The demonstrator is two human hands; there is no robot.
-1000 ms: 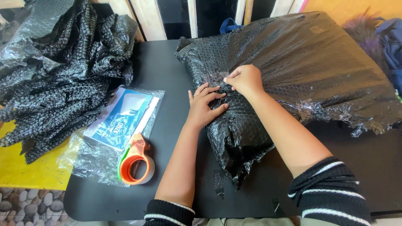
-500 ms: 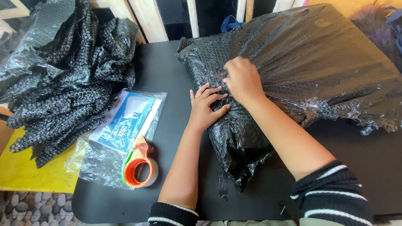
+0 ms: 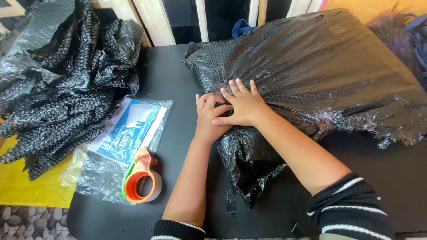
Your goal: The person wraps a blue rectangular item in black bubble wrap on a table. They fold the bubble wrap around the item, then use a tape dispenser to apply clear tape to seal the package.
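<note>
**A:** What is sitting in the middle of the frame?

**B:** A big bundle wrapped in black bubble-wrap plastic (image 3: 311, 84) is lying on the dark tabletop (image 3: 178, 80). Its long axis is running from the lower centre of the frame up toward the upper right. The wide, flat end is filling the upper right, and the gathered, crumpled end is pointing down toward the lower centre, where the loose wrap is bunching on the table.

**A:** And the hands?

**B:** Both are pressing on the wrap near the bundle's left edge, just left of centre. The right hand (image 3: 242, 106) is lying flat with its fingers spread and pointing up the frame. The left hand (image 3: 208, 113) is sitting just beside it, partly tucked under it, with its fingers curled against the plastic; I cannot tell whether it is pinching a fold. Both arms are coming from black sleeves with white stripes at the bottom edge.

**A:** Any packages or labels nearby?

**B:** To the left of centre, a clear plastic bag (image 3: 102, 178) is lying flat on the table's left part, and inside it a rectangular blue-and-white printed card (image 3: 126, 129) is showing, tilted with its long side running toward the upper right. An orange and green tape dispenser with a roll of clear tape (image 3: 141, 180) is resting on the bag's lower part, near the left forearm.

**A:** And the upper left?

**B:** A loose heap of black bubble-wrap sheets (image 3: 58, 93) is piling there, overhanging a yellow surface (image 3: 26, 191) in the lower left.
</note>
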